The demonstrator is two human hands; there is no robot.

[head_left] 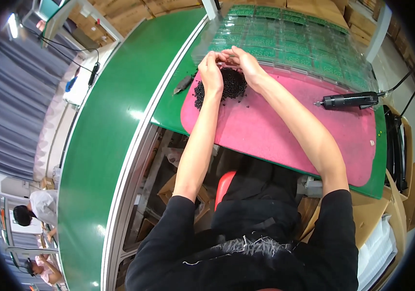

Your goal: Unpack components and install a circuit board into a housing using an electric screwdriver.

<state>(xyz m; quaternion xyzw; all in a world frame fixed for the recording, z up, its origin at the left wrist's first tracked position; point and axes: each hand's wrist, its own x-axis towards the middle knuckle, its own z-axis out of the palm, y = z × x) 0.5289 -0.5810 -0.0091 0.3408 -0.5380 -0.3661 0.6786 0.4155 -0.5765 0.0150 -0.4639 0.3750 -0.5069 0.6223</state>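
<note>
Both my hands reach to the far left part of a pink mat (275, 121) and curve around a heap of tiny black pieces (233, 83), too small to name surely. My left hand (211, 72) is at the heap's left side, its fingers bent inward. Opposite it, my right hand (247, 65) has its fingers extended toward the left fingertips. Neither hand plainly grips anything, though the gap between the fingertips is partly hidden. Just beyond the fingers lies a clear plastic tray (285, 60) holding rows of green circuit boards (261, 51).
A black electric screwdriver (350, 100) with a cable lies at the mat's right. Left of the heap is a small dark grey piece (183, 84). A green conveyor-like surface (105, 145) with a metal rail runs along the left. Cardboard boxes (382, 213) stand at right; two people sit far left.
</note>
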